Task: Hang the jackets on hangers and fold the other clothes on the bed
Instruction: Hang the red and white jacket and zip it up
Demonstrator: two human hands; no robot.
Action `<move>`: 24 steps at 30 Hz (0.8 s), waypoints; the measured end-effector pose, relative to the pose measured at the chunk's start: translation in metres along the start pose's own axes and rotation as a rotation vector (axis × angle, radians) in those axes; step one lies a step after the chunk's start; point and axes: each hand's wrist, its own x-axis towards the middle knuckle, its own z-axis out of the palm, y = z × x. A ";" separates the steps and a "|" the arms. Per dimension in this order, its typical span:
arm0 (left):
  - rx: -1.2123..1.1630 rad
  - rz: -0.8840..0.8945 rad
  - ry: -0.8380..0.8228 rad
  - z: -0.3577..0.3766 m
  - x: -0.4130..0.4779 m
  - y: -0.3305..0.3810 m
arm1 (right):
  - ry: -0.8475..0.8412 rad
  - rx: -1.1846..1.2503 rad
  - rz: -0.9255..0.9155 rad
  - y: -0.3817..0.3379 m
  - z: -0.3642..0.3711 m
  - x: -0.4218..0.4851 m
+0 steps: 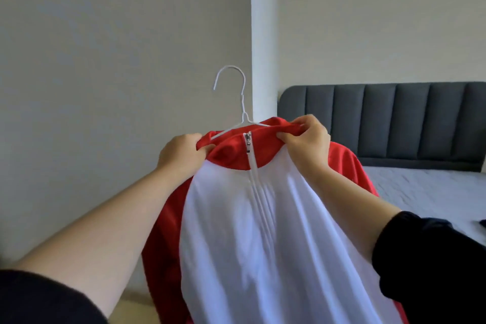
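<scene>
Pinching jacket [263, 231] collar between hands [181, 152] [307, 144].

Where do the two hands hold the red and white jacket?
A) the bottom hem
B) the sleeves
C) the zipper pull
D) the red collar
D: the left hand and the right hand each pinch the red collar, one on either side of the zipper pull.

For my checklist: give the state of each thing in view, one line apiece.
jacket: held up in the air, zipped shut.
zip pull: at the top of the collar.
hanger: arms inside the collar, hook free, hung on nothing.
left hand: grips the collar's left side.
right hand: pinches the collar's right side.
bed: flat grey cover.
</scene>
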 end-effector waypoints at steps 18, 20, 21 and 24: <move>0.187 -0.081 0.317 -0.241 0.029 -0.014 | 0.133 -0.349 -1.200 -0.187 0.072 0.007; 0.147 -0.120 0.212 -0.242 0.021 -0.026 | 0.092 -0.367 -1.279 -0.182 0.076 -0.004; 0.124 -0.137 0.190 -0.241 0.016 -0.034 | 0.057 -0.359 -1.314 -0.177 0.080 -0.011; 0.094 -0.174 0.187 -0.236 0.004 -0.052 | -0.165 -0.389 -1.450 -0.165 0.090 -0.035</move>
